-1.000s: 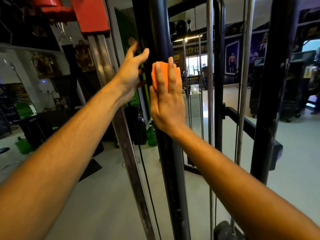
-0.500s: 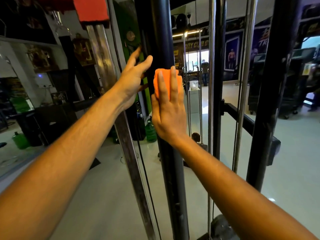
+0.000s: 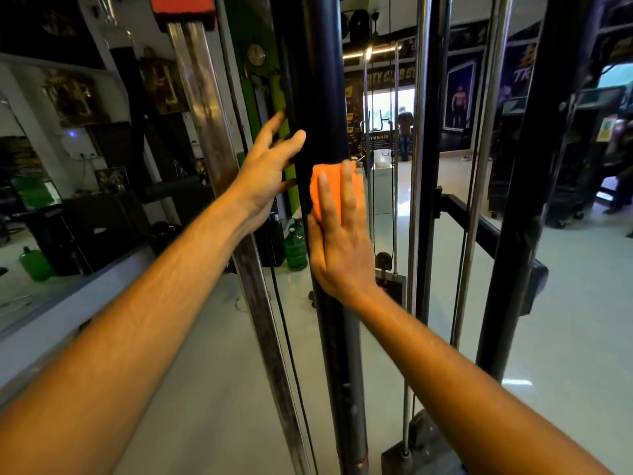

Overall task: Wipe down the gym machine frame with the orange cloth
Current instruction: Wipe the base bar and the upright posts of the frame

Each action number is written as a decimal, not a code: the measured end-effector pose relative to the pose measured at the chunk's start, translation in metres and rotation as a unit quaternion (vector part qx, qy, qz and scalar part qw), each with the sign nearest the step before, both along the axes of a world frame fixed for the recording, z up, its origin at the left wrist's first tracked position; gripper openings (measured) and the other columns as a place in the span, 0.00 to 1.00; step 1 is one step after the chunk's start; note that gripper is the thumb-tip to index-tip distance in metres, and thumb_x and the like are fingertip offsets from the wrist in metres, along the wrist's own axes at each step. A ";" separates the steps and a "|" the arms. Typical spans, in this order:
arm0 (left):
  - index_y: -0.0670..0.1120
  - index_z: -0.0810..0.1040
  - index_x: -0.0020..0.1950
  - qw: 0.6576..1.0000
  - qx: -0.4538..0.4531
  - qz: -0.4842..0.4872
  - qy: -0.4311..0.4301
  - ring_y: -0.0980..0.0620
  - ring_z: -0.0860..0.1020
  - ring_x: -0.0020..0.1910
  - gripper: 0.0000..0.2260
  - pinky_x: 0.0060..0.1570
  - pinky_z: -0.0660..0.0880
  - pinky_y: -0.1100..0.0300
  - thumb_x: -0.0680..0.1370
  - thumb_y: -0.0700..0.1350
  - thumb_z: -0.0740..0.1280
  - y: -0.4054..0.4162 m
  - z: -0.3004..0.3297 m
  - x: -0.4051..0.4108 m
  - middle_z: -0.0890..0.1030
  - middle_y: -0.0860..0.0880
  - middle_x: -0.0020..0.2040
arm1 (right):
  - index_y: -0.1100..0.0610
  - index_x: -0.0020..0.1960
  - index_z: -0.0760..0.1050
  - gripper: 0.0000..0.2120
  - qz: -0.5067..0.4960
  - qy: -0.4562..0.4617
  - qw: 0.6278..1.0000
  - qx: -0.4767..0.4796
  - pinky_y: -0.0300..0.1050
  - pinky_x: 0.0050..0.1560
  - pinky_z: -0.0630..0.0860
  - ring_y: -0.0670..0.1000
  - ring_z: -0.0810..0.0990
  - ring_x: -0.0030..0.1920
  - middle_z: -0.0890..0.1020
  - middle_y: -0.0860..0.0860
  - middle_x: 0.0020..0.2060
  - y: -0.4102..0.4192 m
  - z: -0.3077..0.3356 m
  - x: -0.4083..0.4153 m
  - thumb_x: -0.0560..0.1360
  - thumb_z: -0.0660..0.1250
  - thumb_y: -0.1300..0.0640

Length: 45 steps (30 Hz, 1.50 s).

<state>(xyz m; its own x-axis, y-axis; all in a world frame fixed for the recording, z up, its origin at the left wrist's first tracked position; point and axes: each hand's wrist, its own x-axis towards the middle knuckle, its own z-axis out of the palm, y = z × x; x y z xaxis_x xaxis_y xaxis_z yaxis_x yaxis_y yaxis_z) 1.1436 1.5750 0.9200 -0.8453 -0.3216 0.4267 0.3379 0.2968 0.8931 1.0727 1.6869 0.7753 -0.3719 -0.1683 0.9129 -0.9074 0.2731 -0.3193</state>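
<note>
Forearms reach up from the bottom of the view toward the machine, and we follow them to the hands. Our right hand (image 3: pixel 337 250) lies flat on the front of the black post (image 3: pixel 337 354), its fingers straight and side by side, pressing the orange cloth (image 3: pixel 334 186) against the metal. The cloth sits folded under the fingertips, showing above and to the left of them, at about the middle of the post's visible height. Our left hand (image 3: pixel 269 166) is loose, with its fingers spread and holding nothing; the thumb and fingertips touch the left edge of the same post, a little higher than the cloth.

Just left of the post runs a worn steel bar (image 3: pixel 219 166), leaning as it rises to a red block (image 3: pixel 183 8) at the top edge, and a thin black cable (image 3: pixel 284 337) hangs between bar and post. To the right we see two shiny guide rods (image 3: pixel 419 200), then a second black upright (image 3: pixel 534 200) with a black arm (image 3: pixel 479 228) joining it.

Further off, green water jugs (image 3: pixel 295 250) stand on the pale floor (image 3: pixel 205 371) behind the post, and another green jug (image 3: pixel 34 262) sits far left. At the back, a person (image 3: pixel 405 132) stands by a bright doorway, and a framed poster (image 3: pixel 459 97) hangs on the dark wall.
</note>
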 end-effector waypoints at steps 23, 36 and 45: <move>0.61 0.62 0.85 0.999 0.015 0.009 -0.040 0.57 0.79 0.71 0.27 0.56 0.81 0.59 0.87 0.50 0.66 0.011 -0.056 0.008 0.79 0.60 0.70 | 0.55 0.89 0.51 0.32 0.018 -0.074 0.997 -0.009 0.70 0.71 0.77 0.59 0.41 0.88 0.42 0.53 0.89 -0.002 -0.023 0.007 0.90 0.58 0.50; 0.62 0.61 0.85 0.997 0.037 0.029 -0.064 0.57 0.72 0.77 0.27 0.79 0.67 0.43 0.87 0.54 0.66 0.019 -0.101 0.006 0.76 0.62 0.73 | 0.56 0.88 0.52 0.31 0.003 -0.072 0.997 0.024 0.76 0.81 0.55 0.65 0.40 0.87 0.46 0.59 0.88 0.008 -0.066 0.007 0.90 0.58 0.50; 0.64 0.61 0.85 0.995 0.030 0.029 -0.086 0.55 0.74 0.76 0.26 0.74 0.72 0.42 0.88 0.55 0.63 0.023 -0.114 0.009 0.74 0.62 0.77 | 0.54 0.89 0.51 0.32 -0.050 -0.069 0.992 0.098 0.76 0.82 0.37 0.67 0.39 0.87 0.45 0.59 0.88 0.017 -0.136 0.009 0.90 0.58 0.46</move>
